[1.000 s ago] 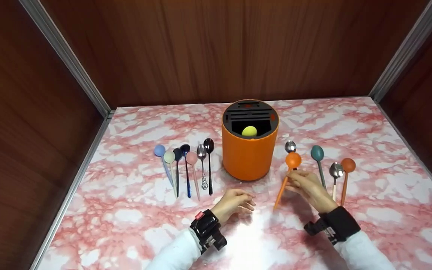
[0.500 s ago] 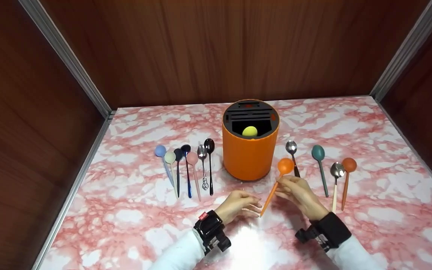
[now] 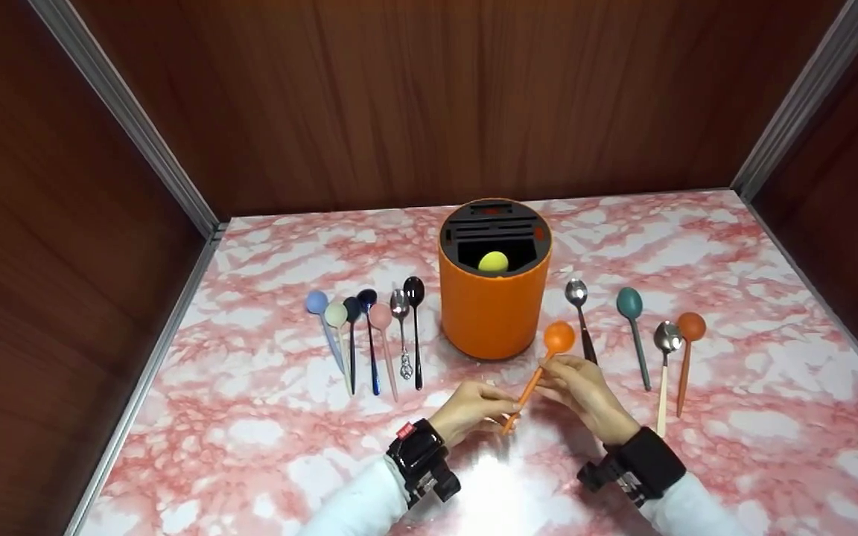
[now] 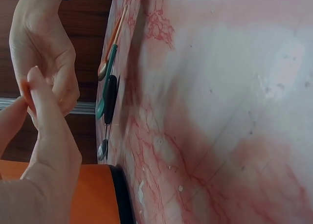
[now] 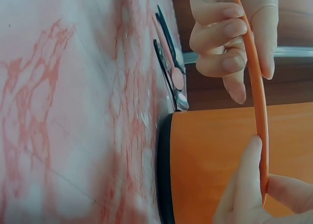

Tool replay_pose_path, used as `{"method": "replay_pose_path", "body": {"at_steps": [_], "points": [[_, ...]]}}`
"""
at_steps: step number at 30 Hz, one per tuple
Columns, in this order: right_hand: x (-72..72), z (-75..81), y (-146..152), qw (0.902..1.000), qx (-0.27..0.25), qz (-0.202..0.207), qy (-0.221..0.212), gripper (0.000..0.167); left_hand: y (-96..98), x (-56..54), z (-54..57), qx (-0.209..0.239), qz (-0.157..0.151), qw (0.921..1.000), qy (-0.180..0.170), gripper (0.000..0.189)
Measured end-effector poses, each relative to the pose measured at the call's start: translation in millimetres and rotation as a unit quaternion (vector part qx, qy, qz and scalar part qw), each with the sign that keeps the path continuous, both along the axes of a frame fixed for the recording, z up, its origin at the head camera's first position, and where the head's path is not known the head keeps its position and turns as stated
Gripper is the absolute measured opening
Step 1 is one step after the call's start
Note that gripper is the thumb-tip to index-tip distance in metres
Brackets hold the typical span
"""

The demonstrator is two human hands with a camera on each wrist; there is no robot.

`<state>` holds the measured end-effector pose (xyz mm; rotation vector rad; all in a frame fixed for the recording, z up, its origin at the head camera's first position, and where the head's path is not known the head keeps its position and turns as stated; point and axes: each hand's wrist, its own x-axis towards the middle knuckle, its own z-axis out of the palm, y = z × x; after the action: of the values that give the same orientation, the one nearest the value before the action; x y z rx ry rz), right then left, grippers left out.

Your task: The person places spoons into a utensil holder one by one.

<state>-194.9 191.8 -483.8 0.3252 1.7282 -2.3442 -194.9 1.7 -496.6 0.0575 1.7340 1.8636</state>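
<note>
An orange spoon (image 3: 559, 337) is held in the air in front of the orange holder, its round bowl up and to the right. My right hand (image 3: 578, 391) pinches the handle just below the bowl. Around the lower end of the same handle are the thumb and fingers of my left hand (image 3: 476, 409); in the right wrist view the handle (image 5: 257, 94) runs between both hands. The left wrist view shows only a bit of orange at the right fingertips, the rest being hidden by the hands.
An orange cylindrical holder (image 3: 492, 316) with a black slotted top stands behind the hands, a yellow round thing (image 3: 493, 262) in its opening. Several spoons lie left of it, including a pink spoon (image 3: 381, 316). To its right lie more, among them a green spoon (image 3: 630, 304).
My right hand has brought the orange spoon leftward and toward me, uncovering the dark-handled spoon behind. My left hand has moved slightly right and now grips the handle's lower end.
</note>
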Motion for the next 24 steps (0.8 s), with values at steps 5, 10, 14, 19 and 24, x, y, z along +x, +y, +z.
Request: {"method": "replay_pose_path", "body": {"at_steps": [5,10,14,19,24], "points": [[-1.1,1.3,-1,0.9999,0.003,0.000,-0.014,0.006,0.2,0.6,1.6,-0.010,-0.004,0.9999,0.004,0.019],[-1.0,5.9,0,0.9998,0.010,0.004,-0.016,0.006,-0.7,0.0,6.7,-0.019,-0.012,0.9997,0.009,0.018],[-0.2,12.0,0,0.9998,0.010,0.012,-0.009,0.006,-1.9,-0.8,14.8,-0.025,-0.027,0.9990,0.024,0.018],[0.4,21.3,1,0.9997,0.017,0.015,0.002,0.010,-2.2,-2.5,26.4,-0.026,-0.043,0.9982,0.033,0.018],[0.8,31.7,1,0.9986,0.049,0.013,0.011,0.015,-0.4,-2.6,36.3,-0.023,-0.050,0.9977,0.040,0.019]]}}
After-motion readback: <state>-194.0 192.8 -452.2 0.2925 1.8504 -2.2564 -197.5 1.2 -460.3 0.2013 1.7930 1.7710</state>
